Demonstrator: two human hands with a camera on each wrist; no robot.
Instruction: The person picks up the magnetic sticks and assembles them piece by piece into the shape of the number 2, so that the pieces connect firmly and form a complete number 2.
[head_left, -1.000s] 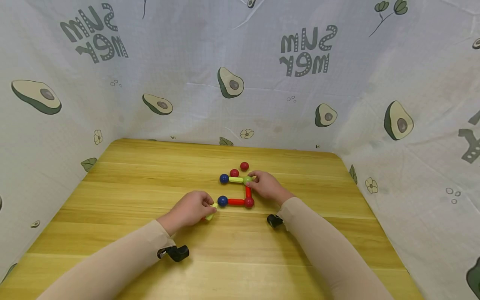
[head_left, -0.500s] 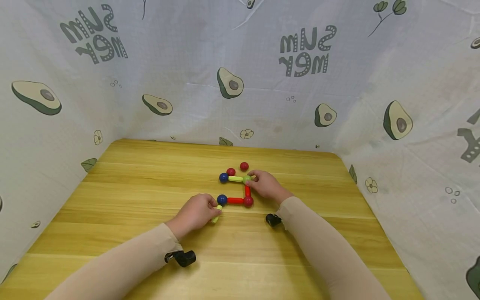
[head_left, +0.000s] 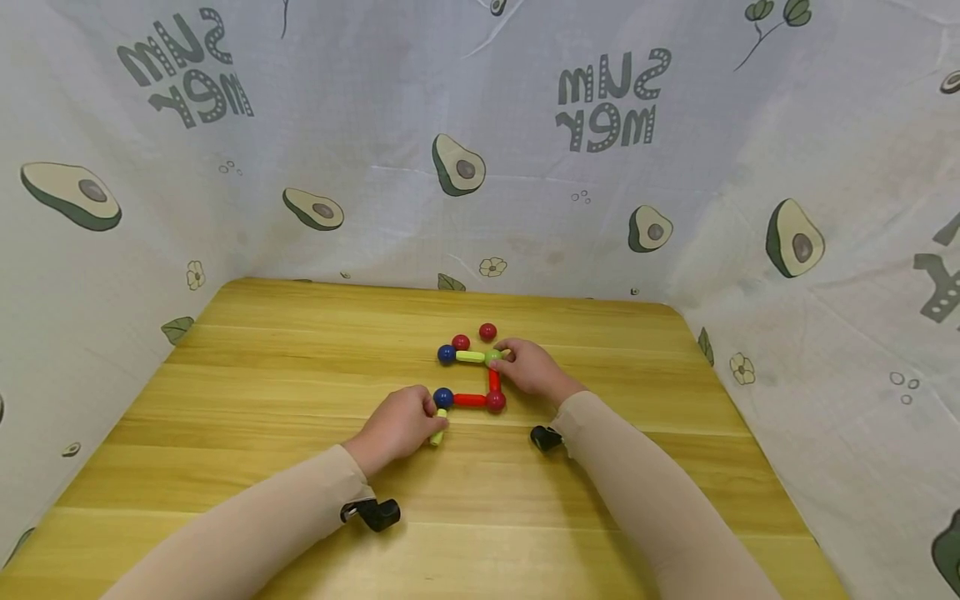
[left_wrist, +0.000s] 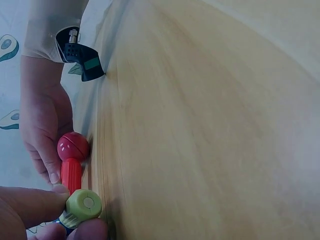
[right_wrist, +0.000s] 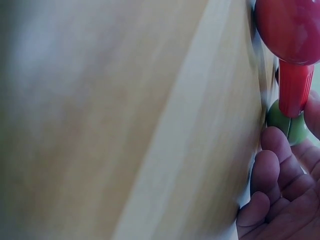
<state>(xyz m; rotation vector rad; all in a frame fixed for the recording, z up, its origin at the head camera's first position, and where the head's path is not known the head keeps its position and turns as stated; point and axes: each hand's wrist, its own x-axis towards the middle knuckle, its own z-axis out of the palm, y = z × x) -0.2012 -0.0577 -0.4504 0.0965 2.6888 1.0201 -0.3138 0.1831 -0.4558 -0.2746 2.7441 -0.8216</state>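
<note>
My left hand point(head_left: 397, 422) pinches a yellow-green rod point(head_left: 438, 427) between thumb and fingers. The rod's far end is at the near blue ball point(head_left: 443, 397); whether they touch is hard to tell. From that ball a red rod point(head_left: 470, 401) runs to a red ball point(head_left: 496, 402), and a second red rod point(head_left: 494, 381) leads back to a green ball point(head_left: 492, 357). My right hand point(head_left: 530, 367) pinches this green ball, also visible in the right wrist view point(right_wrist: 290, 125). Another yellow-green rod point(head_left: 470, 357) joins it to the far blue ball point(head_left: 446, 354).
Two loose red balls lie behind the joined pieces: one ball point(head_left: 461, 342) close to the far blue ball, the other ball point(head_left: 487, 332) farther back. The wooden table point(head_left: 300, 358) ends at a printed cloth point(head_left: 337, 125) on the back and sides.
My left hand has moved right with the yellow-green rod, bringing its end to the near blue ball. One red ball has shifted slightly left. My right hand stays at the green ball.
</note>
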